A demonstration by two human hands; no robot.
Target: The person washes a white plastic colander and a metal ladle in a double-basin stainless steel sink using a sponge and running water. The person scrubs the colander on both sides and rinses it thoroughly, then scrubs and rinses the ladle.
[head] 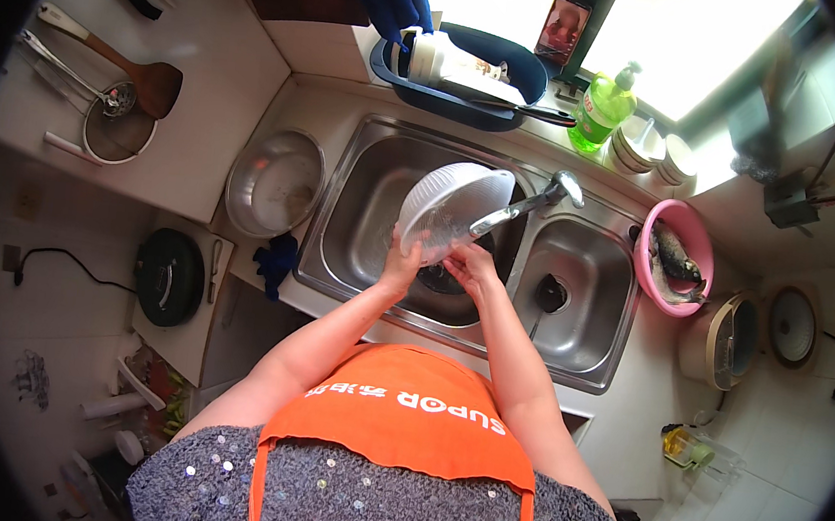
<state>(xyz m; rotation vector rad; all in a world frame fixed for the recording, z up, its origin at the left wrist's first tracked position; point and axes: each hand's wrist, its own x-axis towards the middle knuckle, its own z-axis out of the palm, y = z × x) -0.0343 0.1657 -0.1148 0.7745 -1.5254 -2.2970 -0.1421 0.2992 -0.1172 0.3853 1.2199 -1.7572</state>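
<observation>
A translucent white plastic basket with ribbed sides (pixel 447 201) is tilted over the large basin of a steel double sink (pixel 363 202). My left hand (pixel 403 265) grips its near left rim. My right hand (pixel 471 266) is at its lower right edge, fingers bent; whether they grip the rim I cannot tell. The chrome faucet (pixel 524 209) reaches over the basket's right side. Beneath my hands a dark round thing, partly hidden, lies in the basin. In the smaller basin (pixel 582 269) a dark object (pixel 551 292) sits at the drain.
Left of the sink are a steel bowl (pixel 274 183) and a dark blue cloth (pixel 275 263). Behind stand a dark blue tub (pixel 454 110) with dishes, a green soap bottle (pixel 602 111) and stacked bowls (pixel 636 146). At right, a pink basin (pixel 711 266) holds fish (pixel 678 252).
</observation>
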